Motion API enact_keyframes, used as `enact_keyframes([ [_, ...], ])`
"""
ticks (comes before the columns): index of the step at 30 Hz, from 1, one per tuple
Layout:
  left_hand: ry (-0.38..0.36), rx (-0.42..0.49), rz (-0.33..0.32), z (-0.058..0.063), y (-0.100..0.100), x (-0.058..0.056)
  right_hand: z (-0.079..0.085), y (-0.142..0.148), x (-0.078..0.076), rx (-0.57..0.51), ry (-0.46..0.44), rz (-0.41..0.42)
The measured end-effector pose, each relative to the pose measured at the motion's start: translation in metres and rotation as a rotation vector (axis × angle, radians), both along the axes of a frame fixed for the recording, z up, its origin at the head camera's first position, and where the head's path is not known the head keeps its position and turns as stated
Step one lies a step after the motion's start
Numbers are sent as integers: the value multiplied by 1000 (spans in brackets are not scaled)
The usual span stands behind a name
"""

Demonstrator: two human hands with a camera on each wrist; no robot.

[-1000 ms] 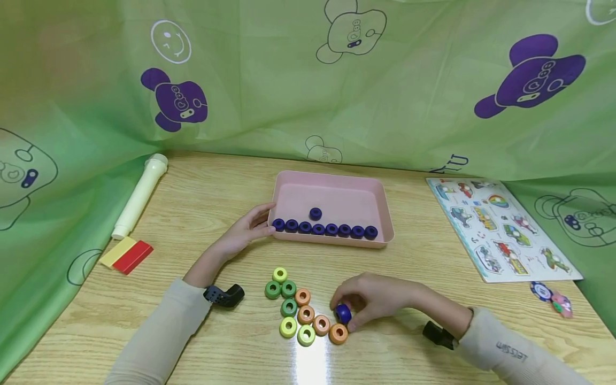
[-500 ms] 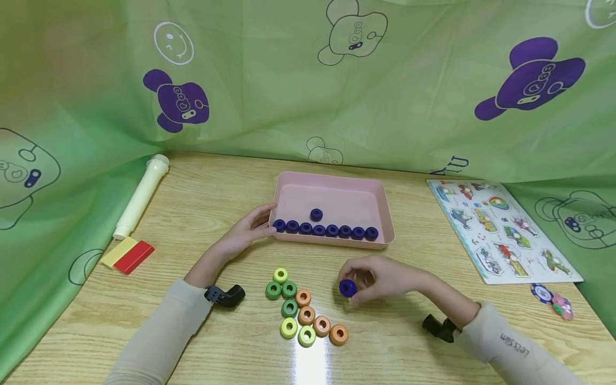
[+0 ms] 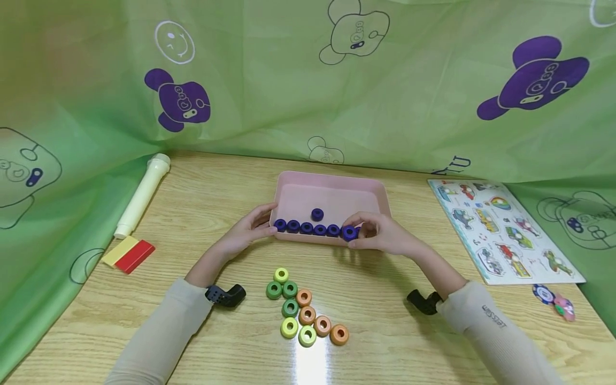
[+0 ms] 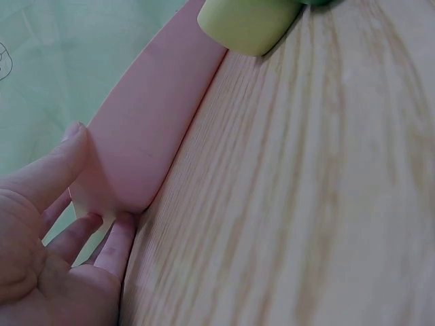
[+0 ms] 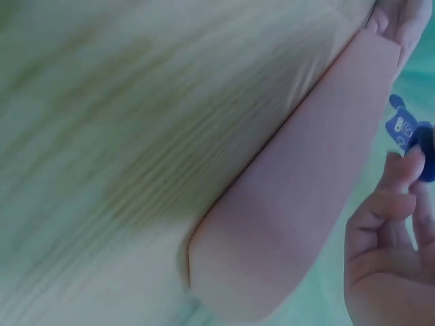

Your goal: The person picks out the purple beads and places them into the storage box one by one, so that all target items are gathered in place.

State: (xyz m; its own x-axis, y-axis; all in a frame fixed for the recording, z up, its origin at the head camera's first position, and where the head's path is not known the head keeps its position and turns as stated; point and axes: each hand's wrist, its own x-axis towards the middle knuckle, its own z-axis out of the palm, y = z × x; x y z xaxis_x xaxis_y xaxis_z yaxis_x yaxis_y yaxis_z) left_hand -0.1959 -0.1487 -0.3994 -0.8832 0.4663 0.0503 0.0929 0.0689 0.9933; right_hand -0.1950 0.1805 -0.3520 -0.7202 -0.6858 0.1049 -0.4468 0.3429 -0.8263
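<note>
In the head view my left hand [image 3: 245, 232] holds the front left corner of a pink tray [image 3: 332, 179]. Its thumb lies at the rim and the other fingers bend against the outer wall, as the left wrist view shows too. My right hand [image 3: 382, 232] pinches a dark blue bead [image 3: 349, 233] with a hole through it, over the tray's front wall. Inside, a row of blue beads [image 3: 306, 228] lines that wall, its right end hidden behind the right hand. One more blue bead [image 3: 317, 214] sits behind the row.
Nearer me on the table lie several green beads [image 3: 290, 307], orange beads [image 3: 322, 325] and yellow beads [image 3: 289, 327]. At left are a cream tube [image 3: 143, 195] and a yellow and red piece [image 3: 135, 256]. A picture puzzle board [image 3: 505, 230] and small round pieces [image 3: 544, 294] lie right.
My right hand has lifted the blue bead from beside the orange beads and carried it away from me to the tray's front wall. The left hand has stayed at the tray's corner.
</note>
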Motion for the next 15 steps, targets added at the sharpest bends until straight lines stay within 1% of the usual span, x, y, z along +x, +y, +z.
enact_keyframes([
  [5,-7,-3,-3,12,3,6,1,-2,-14,8,-106,-172],
  [7,-4,-7,-3,13,3,7,5,-5,-17,19,-129,-223],
  [8,-3,-5,-4,13,3,7,8,-7,-17,23,-125,-238],
  [10,-3,-1,-8,13,3,7,12,-11,-18,32,-97,-247],
  [12,-4,5,-11,12,3,7,15,-14,-20,31,-55,-233],
  [15,-8,11,-14,11,3,7,11,-16,-28,16,-25,-212],
])
